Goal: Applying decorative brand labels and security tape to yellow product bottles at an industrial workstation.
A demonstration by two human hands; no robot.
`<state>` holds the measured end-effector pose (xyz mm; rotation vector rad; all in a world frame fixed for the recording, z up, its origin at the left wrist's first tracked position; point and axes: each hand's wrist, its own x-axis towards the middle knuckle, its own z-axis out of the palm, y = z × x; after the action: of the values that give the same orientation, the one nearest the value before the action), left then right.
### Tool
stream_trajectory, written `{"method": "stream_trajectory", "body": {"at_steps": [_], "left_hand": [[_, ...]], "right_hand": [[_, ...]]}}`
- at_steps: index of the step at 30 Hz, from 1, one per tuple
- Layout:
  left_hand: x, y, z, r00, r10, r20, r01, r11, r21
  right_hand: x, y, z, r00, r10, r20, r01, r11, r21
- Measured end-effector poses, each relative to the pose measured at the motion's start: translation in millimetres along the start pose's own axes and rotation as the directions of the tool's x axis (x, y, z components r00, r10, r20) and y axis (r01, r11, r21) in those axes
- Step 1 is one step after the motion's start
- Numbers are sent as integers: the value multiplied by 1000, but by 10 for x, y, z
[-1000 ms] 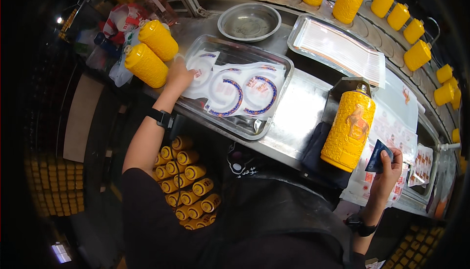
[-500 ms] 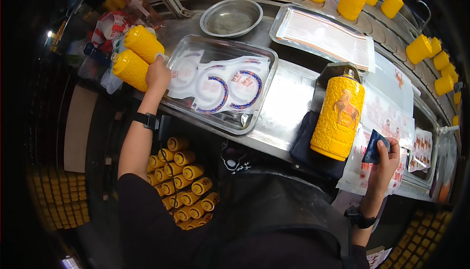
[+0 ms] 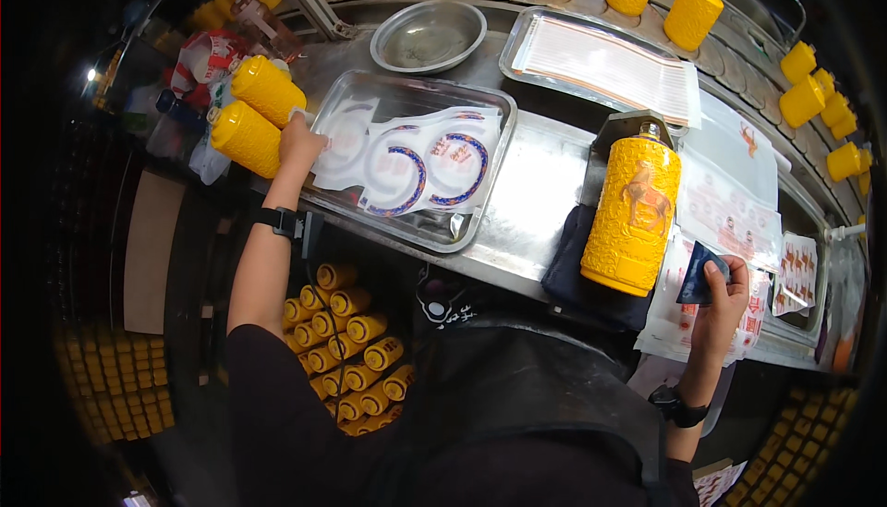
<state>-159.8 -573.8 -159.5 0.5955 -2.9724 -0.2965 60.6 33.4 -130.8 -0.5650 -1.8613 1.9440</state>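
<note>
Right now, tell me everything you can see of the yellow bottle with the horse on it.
The yellow bottle is roughly cylindrical, its glossy surface densely embossed, with a shiny, clear or silvery neck. A brownish-orange horse decorates the visible side. It sits tilted, neck away from the person, base toward them, over a dark cloth, with a dark angular bracket around the neck end; exact contact there is unclear. The left hand and right hand are both apart from it.

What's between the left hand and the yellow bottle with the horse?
Head view, going right: the metal tray with decal sheets, then metal counter, then dark cloth beside the bottle.
</note>
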Motion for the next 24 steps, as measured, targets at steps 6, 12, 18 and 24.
{"method": "stream_trajectory", "body": {"at_steps": [6, 12, 18, 24], "left_hand": [[20, -76, 34, 1000, 28, -14, -27, 999, 37], [-257, 173, -144, 984, 94, -150, -101, 994, -43], [-1122, 1223, -397, 921, 390, 20, -270, 672, -690], [-2321, 2325, -708, 657, 739, 152, 40, 167, -985]], "right_hand": [[20, 42, -20, 1000, 2, -21, -2, 1000, 6], [5, -8, 32, 998, -4, 59, 1, 998, 59], [-10, -210, 174, 971, 122, 206, -154, 977, 146], [-373, -633, 463, 906, 147, 397, -75, 979, -189]]}}
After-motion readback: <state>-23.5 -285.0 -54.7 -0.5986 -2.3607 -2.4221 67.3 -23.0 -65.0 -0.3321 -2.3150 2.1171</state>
